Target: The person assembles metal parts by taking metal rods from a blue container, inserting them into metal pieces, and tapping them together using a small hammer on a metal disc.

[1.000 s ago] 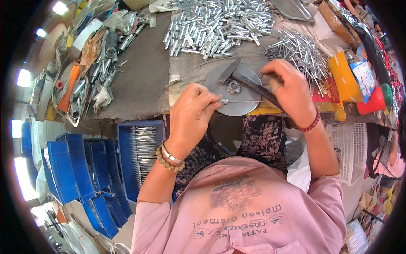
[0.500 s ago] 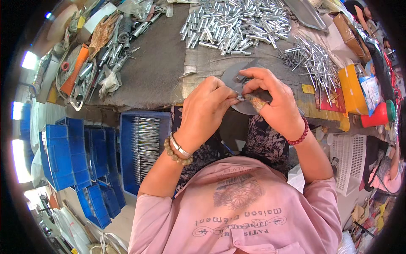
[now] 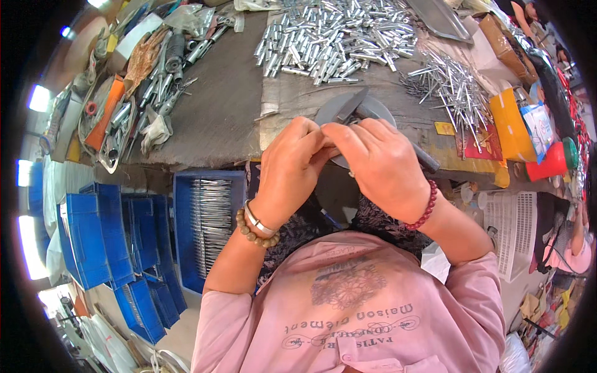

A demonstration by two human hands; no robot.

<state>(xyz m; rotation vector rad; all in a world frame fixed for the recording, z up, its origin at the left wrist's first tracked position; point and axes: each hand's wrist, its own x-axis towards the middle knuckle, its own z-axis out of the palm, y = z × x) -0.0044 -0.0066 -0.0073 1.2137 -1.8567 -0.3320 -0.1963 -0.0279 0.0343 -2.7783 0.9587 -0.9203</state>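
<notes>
My left hand [image 3: 291,169] and my right hand [image 3: 387,169] meet at the table's front edge, fingers pinched together. What they hold between the fingertips is hidden behind the fingers and knuckles. Just beyond them lies a round grey metal plate [image 3: 328,110]. A dark tool with a pointed, hammer-like head [image 3: 352,105] rests over this plate, and a dark handle end [image 3: 426,160] shows beside my right hand. Whether the two ends belong to one hammer is partly covered by my right hand. Farther back is a heap of short shiny metal tubes [image 3: 333,40].
Thin metal rods [image 3: 457,93] lie in a pile at the right, near a yellow box [image 3: 513,124] and a red jar [image 3: 547,163]. Tools and an orange-handled piece [image 3: 106,112] crowd the left. Below, a blue bin [image 3: 181,230] holds metal rods; blue trays [image 3: 93,236] stand beside it.
My right hand has turned over, its fingers closing in against the left hand. The dark pointed tool shows more plainly on the plate, and its handle end has come into sight.
</notes>
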